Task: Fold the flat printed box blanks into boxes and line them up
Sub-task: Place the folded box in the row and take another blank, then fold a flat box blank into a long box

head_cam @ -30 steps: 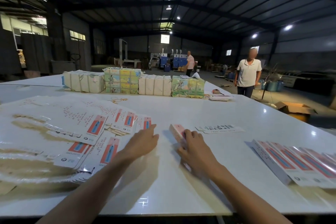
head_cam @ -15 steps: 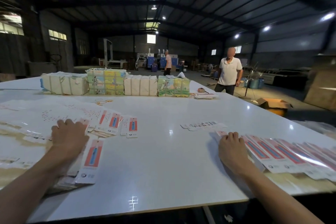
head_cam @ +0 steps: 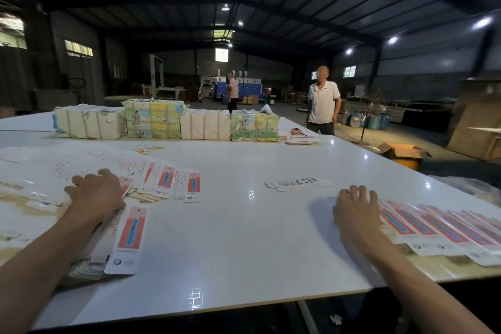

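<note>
Flat printed box blanks (head_cam: pixel 165 179), white with a red-and-blue panel, lie fanned in a pile at the left of the white table (head_cam: pixel 244 238). One blank (head_cam: pixel 130 236) tops a stack near the front edge. My left hand (head_cam: pixel 95 192) rests palm down on this pile, fingers spread. A row of folded boxes (head_cam: pixel 433 228) lies side by side at the right. My right hand (head_cam: pixel 355 211) lies flat against the left end of that row, fingers straight, covering the leftmost box.
A lone white blank with a barcode (head_cam: pixel 298 184) lies mid-table. Wrapped bundles (head_cam: pixel 151 122) line the far edge, with rubber bands (head_cam: pixel 149 148) before them. A person in a white shirt (head_cam: pixel 322 106) stands beyond the table. A cardboard carton (head_cam: pixel 404 154) sits on the floor at right.
My right hand slid a folded box rightward to the end of the row. My left hand moved left onto the pile of blanks. Both have stayed there for the last half second.
</note>
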The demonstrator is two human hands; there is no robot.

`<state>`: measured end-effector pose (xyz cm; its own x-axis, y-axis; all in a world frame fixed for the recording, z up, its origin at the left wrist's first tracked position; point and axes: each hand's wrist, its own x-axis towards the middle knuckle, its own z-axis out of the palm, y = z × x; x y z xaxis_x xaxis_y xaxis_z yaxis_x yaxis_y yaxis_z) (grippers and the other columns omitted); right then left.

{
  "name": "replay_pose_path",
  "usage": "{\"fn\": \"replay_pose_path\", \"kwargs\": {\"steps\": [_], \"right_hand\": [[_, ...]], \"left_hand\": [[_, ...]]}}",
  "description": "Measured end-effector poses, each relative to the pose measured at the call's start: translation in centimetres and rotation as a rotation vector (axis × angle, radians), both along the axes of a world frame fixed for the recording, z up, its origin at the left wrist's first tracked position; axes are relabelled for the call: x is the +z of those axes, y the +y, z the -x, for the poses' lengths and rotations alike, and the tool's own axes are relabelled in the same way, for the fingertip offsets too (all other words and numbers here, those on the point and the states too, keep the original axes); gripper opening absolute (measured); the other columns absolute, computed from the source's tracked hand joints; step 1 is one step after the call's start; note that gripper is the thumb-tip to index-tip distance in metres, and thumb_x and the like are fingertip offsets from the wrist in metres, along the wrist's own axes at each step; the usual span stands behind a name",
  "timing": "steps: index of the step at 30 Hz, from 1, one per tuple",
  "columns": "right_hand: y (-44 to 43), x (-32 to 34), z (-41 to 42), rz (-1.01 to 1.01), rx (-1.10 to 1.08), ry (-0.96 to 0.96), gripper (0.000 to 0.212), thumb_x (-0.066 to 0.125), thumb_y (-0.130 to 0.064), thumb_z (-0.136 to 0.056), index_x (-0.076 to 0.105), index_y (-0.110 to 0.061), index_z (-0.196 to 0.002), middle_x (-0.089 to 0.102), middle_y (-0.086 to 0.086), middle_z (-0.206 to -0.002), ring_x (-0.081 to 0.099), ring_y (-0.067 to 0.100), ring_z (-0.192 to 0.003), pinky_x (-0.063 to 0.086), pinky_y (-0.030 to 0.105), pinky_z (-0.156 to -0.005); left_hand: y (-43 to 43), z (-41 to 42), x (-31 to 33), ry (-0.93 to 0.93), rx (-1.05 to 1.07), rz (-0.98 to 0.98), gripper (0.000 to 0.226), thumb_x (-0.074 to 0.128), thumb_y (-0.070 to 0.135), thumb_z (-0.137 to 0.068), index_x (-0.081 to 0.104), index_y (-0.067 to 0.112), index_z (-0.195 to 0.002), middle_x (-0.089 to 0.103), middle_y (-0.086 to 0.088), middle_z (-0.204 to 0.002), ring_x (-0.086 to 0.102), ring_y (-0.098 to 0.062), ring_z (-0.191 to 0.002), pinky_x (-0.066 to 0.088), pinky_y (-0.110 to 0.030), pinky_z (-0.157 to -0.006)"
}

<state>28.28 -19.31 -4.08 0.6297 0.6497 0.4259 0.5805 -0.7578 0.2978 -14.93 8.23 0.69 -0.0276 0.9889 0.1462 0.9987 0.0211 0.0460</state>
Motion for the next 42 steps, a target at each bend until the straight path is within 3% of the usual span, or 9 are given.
{"fn": "replay_pose_path", "kwargs": {"steps": [7,11,15,19,25,30,34,38,42], "right_hand": [[8.5,1.2,8.7,-0.177,0.547,0.117,0.035,0.046,-0.035,-0.107,0.059,-0.016,-0.133,0.059,0.006,-0.138,0.048,0.029,-0.133,0.036,0.044,-0.111],[12.1,-0.2,13.7,-0.247,0.83,0.444,0.034,0.048,-0.033,-0.108,0.062,-0.016,-0.133,0.065,0.002,-0.133,0.052,0.025,-0.128,0.037,0.038,-0.103],[13.0,-2.2,15.0,-0.392,0.974,0.766,0.035,0.053,-0.029,-0.107,0.057,-0.02,-0.141,0.067,-0.004,-0.125,0.056,0.018,-0.12,0.044,0.035,-0.103],[13.1,-1.7,14.2,-0.629,1.038,1.105,0.045,0.054,-0.037,-0.109,0.041,-0.036,-0.152,0.06,-0.007,-0.125,0.064,0.011,-0.103,0.055,0.02,-0.074],[12.8,-1.3,13.2,-0.79,0.997,1.242,0.056,0.056,-0.04,-0.108,0.034,-0.035,-0.16,0.051,-0.004,-0.149,0.07,0.017,-0.115,0.064,0.042,-0.092],[13.0,-1.1,12.0,-0.813,0.956,1.442,0.04,0.066,-0.02,-0.104,0.053,-0.027,-0.14,0.065,0.011,-0.128,0.076,0.023,-0.103,0.066,0.036,-0.078],[13.4,-0.7,11.9,-0.788,0.913,1.607,0.031,0.071,-0.011,-0.099,0.055,-0.014,-0.126,0.072,0.022,-0.112,0.076,0.028,-0.085,0.066,0.045,-0.08],[13.4,0.4,11.4,-0.707,0.927,1.652,0.031,0.075,-0.021,-0.099,0.05,-0.01,-0.114,0.079,0.02,-0.103,0.078,0.031,-0.092,0.064,0.052,-0.09],[13.2,2.1,10.4,-0.679,0.974,1.671,0.027,0.076,-0.013,-0.096,0.051,-0.009,-0.102,0.077,0.025,-0.102,0.077,0.028,-0.087,0.061,0.036,-0.075]], "left_hand": [[1.9,1.3,1.0,-0.118,0.01,0.103,0.102,0.094,0.054,-0.069,0.042,0.002,-0.139,0.061,-0.016,-0.127,0.056,-0.033,-0.119,0.051,-0.041,-0.097],[1.5,0.1,1.0,-0.307,-0.179,0.128,0.052,0.082,0.036,-0.089,0.057,0.006,-0.124,0.062,-0.005,-0.09,0.062,-0.018,-0.078,0.048,-0.031,-0.061],[-0.6,-3.0,0.1,-0.889,-0.349,0.401,0.03,0.075,0.022,-0.096,0.061,0.009,-0.12,0.078,-0.015,-0.098,0.077,-0.031,-0.088,0.061,-0.033,-0.064],[-4.4,-7.5,-1.1,-1.542,-0.509,0.885,0.039,0.061,-0.006,-0.099,0.051,0.005,-0.136,0.072,-0.031,-0.119,0.073,-0.048,-0.107,0.065,-0.054,-0.076],[-6.9,-12.9,-2.7,-1.508,-0.734,1.069,0.074,0.07,-0.013,-0.081,0.049,0.011,-0.149,0.064,-0.029,-0.137,0.064,-0.047,-0.126,0.045,-0.062,-0.113],[-7.4,-14.6,-3.9,-1.564,-0.688,1.09,0.06,0.084,0.026,-0.084,0.06,0.013,-0.137,0.074,-0.02,-0.108,0.075,-0.035,-0.1,0.06,-0.049,-0.09],[-7.2,-15.0,-5.9,-1.673,-0.596,0.95,0.069,0.05,0.08,-0.088,0.07,0.019,-0.112,0.078,-0.007,-0.095,0.075,-0.025,-0.081,0.061,-0.037,-0.078],[-7.6,-14.7,-6.4,-1.645,-0.687,1.103,0.071,0.04,0.073,-0.101,0.063,0.011,-0.127,0.069,-0.023,-0.111,0.069,-0.039,-0.084,0.058,-0.047,-0.082],[-8.0,-14.8,-5.9,-1.608,-0.709,1.087,0.069,0.038,0.07,-0.103,0.065,0.011,-0.125,0.072,-0.021,-0.104,0.071,-0.034,-0.078,0.061,-0.042,-0.074]]}}
